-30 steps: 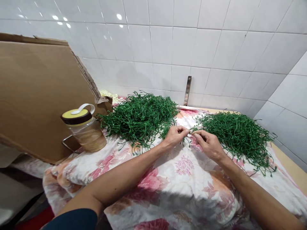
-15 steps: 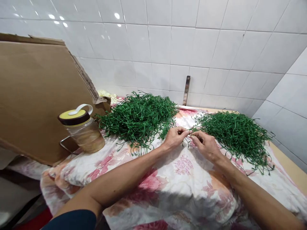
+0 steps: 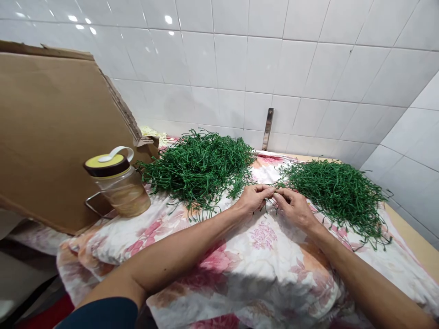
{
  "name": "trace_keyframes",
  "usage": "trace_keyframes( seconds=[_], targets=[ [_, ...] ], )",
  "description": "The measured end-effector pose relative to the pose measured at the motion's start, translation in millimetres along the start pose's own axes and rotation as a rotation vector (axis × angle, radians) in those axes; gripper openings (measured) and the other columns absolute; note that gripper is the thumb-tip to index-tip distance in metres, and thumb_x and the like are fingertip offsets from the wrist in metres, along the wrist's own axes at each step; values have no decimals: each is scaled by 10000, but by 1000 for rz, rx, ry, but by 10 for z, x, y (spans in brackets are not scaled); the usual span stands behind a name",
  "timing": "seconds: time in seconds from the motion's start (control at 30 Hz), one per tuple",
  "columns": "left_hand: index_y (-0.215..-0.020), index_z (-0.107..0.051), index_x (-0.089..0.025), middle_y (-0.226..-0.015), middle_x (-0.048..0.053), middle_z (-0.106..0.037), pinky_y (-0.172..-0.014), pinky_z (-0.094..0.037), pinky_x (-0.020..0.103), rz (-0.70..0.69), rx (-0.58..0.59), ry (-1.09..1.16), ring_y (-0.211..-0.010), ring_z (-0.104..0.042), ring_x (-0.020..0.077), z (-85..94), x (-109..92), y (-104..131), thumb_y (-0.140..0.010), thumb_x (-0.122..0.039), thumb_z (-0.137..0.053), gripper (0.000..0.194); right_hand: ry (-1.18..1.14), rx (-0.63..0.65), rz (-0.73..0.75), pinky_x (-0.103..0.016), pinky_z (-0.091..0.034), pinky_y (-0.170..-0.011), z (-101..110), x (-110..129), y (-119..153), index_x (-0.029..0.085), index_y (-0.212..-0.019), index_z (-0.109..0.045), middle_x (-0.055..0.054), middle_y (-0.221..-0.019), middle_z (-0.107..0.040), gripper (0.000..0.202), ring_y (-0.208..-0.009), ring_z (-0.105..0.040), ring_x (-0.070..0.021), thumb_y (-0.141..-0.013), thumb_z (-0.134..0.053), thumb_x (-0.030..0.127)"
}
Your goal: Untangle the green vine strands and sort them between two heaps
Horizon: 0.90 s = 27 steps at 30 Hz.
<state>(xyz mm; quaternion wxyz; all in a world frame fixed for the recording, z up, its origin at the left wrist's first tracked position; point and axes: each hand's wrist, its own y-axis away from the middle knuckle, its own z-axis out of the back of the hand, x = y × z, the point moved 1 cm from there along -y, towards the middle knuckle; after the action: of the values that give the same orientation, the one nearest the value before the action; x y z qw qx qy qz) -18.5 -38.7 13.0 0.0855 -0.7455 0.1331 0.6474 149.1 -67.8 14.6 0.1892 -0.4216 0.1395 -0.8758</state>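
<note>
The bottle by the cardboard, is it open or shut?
Shut: the yellow lid sits on top of the bottle. How tight, I cannot tell.

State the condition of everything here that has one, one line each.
Left hand: pinching green strands
Right hand: pinching green strands
Left green pile: loose, tangled
Right green pile: loose, tangled
Bottle: standing, lid on
Cardboard: standing, edge ragged
Cloth: spread, creased

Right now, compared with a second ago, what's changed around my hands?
Your left hand has shifted slightly rightward and your right hand slightly leftward, so the fingertips are closer together. I can't make out anything newly grasped or released. Both green piles, left and right, the yellow-lidded bottle and the cardboard stayed put.
</note>
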Motion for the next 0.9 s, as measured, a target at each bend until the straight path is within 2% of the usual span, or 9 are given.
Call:
trace_keyframes(
  seconds=[0.1, 0.23, 0.37, 0.47, 0.57, 0.63, 0.7, 0.8, 0.9],
  targets=[
    [-748, -722, -146, -511, -11, -510, -450, -284, 235, -99, -32, -120, -473, -382, 81, 8, -31, 8, -762, -496, -780, 356, 108, -30, 0, -274, -397, -621, 5, 47, 17, 179, -840, -698, -14, -701, -664, 328, -627, -552, -153, -991, -517, 406],
    [-698, -716, -139, -693, 48, -676, -618, -440, 254, -274, -88, -248, -649, -569, 130, 4, -23, -5, -792, -412, -752, 291, 211, -36, 55, -282, -363, -622, -6, 66, 19, 193, -779, -642, -13, -675, -629, 310, -615, -528, -154, -994, -496, 361],
    [-749, -722, -136, -716, 42, -688, -648, -436, 257, -378, -149, -410, -665, -584, 137, -10, 23, -4, -826, -329, -686, 211, 280, -28, 112, -295, -341, -617, -35, 63, 33, 208, -724, -572, -16, -653, -597, 310, -594, -496, -159, -997, -466, 309],
    [-753, -715, -138, -722, 33, -677, -657, -418, 261, -468, -194, -582, -670, -572, 135, 32, 33, -43, -823, -258, -650, 153, 257, 24, 184, -292, -349, -619, -79, 159, 75, 216, -722, -535, -12, -663, -581, 297, -598, -489, -158, -1000, -464, 295],
    [-702, -693, -139, -701, 29, -661, -655, -408, 263, -450, -239, -624, -661, -559, 134, 146, 26, -151, -797, -239, -649, 144, 170, 70, 245, -287, -383, -635, -85, 304, 102, 217, -735, -545, -8, -668, -580, 303, -610, -507, -155, -1012, -468, 310],
    [-701, -691, -139, -685, 26, -654, -632, -408, 253, -389, -206, -493, -643, -554, 127, 221, 10, -223, -797, -298, -672, 187, 115, -10, 222, -284, -412, -645, 0, 339, 81, 209, -792, -598, -18, -700, -613, 286, -631, -539, -159, -1020, -478, 335],
    [-717, -693, -137, -650, 19, -630, -562, -381, 239, -312, -151, -339, -576, -515, 108, 260, -16, -257, -803, -396, -694, 274, 108, -155, 168, -288, -435, -637, 176, 279, 33, 196, -873, -649, -35, -745, -656, 274, -641, -568, -168, -1019, -497, 369],
    [-718, -674, -139, -611, 5, -602, -437, -266, 224, -158, -49, -204, -445, -394, 66, 243, -60, -227, -784, -516, -719, 385, 326, -422, 135, -321, -466, -694, 555, 47, -39, 181, -966, -704, -74, -830, -702, 274, -690, -598, -199, -1001, -520, 381],
    [-762, -677, -140, -717, 32, -679, -393, -215, 212, -44, 39, -109, -413, -378, 44, 185, -93, -157, -744, -527, -763, 397, 592, -594, 70, -384, -478, -819, 906, -219, -61, 177, -1028, -727, -120, -952, -717, 277, -845, -630, -260, -973, -510, 341]
  ],
)
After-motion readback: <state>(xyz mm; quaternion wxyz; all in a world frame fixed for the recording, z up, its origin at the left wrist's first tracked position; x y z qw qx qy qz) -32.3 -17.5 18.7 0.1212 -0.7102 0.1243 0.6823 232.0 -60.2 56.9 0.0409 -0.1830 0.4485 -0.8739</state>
